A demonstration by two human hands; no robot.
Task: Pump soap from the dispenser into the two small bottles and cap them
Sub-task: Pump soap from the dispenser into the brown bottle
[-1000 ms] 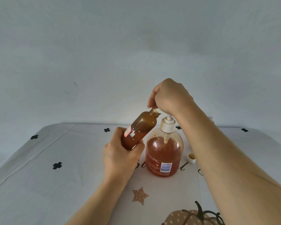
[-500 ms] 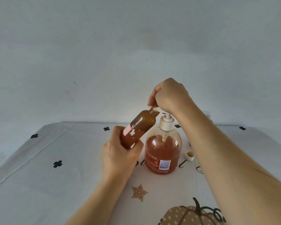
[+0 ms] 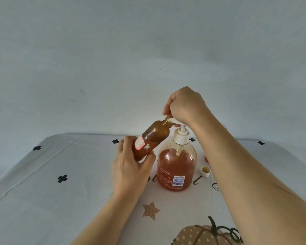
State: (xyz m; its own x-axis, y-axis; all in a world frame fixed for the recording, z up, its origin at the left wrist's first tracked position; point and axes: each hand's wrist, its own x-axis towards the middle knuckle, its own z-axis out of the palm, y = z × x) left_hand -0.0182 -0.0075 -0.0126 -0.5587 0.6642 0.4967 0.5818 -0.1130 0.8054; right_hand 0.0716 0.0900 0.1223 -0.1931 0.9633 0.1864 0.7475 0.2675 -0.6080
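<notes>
Gripped small bottle [image 3: 151,138] tilted in left hand [image 3: 131,172], neck at dispenser [image 3: 177,167] spout, centre frame. Clenched right hand [image 3: 185,106] round its pump. Looked nearly full; left cap [image 3: 205,171] off on tabletop [image 3: 60,209]; saw no second bottle.

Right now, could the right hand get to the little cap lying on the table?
Probably yes. The cap lies on the table just beside the right forearm, nothing over it; but the right hand grips the pump and must let go first.

Soft, even, dim-cool light; shadows faint. Wide-angle bowing curves the table [image 3: 42,174] edges. Focus sharp centrally; slight softness toward the corners.
</notes>
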